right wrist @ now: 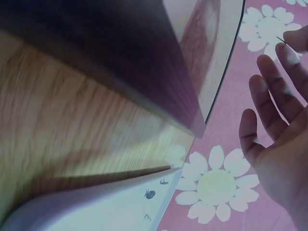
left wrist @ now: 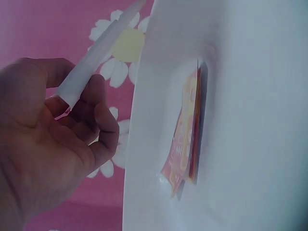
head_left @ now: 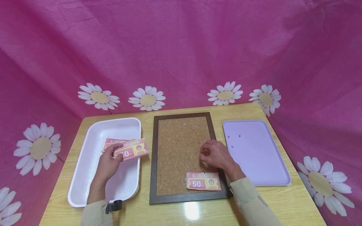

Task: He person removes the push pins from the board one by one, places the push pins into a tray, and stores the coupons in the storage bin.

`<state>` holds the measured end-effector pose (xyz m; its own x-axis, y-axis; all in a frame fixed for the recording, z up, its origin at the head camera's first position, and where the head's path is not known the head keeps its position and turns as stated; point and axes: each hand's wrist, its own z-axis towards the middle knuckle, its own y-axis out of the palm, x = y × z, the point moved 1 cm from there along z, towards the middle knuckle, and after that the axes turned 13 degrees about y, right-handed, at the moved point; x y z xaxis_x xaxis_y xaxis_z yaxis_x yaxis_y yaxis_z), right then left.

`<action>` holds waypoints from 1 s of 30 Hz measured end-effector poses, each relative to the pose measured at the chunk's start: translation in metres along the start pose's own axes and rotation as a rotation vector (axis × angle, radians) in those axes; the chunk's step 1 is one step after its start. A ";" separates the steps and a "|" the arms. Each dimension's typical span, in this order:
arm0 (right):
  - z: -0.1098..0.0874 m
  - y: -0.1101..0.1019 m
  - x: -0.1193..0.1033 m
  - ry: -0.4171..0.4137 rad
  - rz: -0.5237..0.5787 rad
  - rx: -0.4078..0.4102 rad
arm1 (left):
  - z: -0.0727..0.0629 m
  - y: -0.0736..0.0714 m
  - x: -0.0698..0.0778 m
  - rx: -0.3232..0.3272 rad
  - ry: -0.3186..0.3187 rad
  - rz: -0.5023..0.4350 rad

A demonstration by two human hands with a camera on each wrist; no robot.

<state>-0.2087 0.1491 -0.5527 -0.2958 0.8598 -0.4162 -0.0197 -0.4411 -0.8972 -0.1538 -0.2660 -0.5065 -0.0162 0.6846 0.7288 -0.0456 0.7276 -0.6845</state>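
Observation:
My left hand (head_left: 108, 163) pinches a pink and yellow coupon (head_left: 137, 150) marked 50 between thumb and fingers, over the right side of the white basin. In the left wrist view the coupon's pale back (left wrist: 89, 65) shows. Over the right side of the cork board (head_left: 178, 153) hovers my right hand (head_left: 217, 154). Its thumb and index finger pinch a tiny pin (right wrist: 280, 40), whose thin point sticks out in the right wrist view. Another 50 coupon (head_left: 204, 185) lies at the board's lower right, with a small tack (head_left: 203, 172) at its top edge.
More coupons (left wrist: 183, 134) lie inside the white basin (head_left: 80, 175) on the left. To the right is a shallow purple tray (head_left: 257, 157) with a few small dark pins (head_left: 239, 136) at its left side. A pink flowered cloth (head_left: 181, 56) hangs behind the wooden table.

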 end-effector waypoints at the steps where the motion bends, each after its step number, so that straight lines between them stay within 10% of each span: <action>1: 0.000 0.000 0.001 0.009 -0.006 -0.011 | -0.001 -0.001 -0.001 -0.003 -0.009 0.001; 30: -0.007 -0.012 0.034 0.090 -0.020 -0.093 | -0.003 -0.036 -0.006 0.048 -0.055 0.035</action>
<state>-0.2120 0.1854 -0.5577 -0.2096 0.8896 -0.4059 0.0651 -0.4015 -0.9135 -0.1492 -0.2963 -0.4862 -0.0735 0.7052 0.7051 -0.0921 0.6992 -0.7089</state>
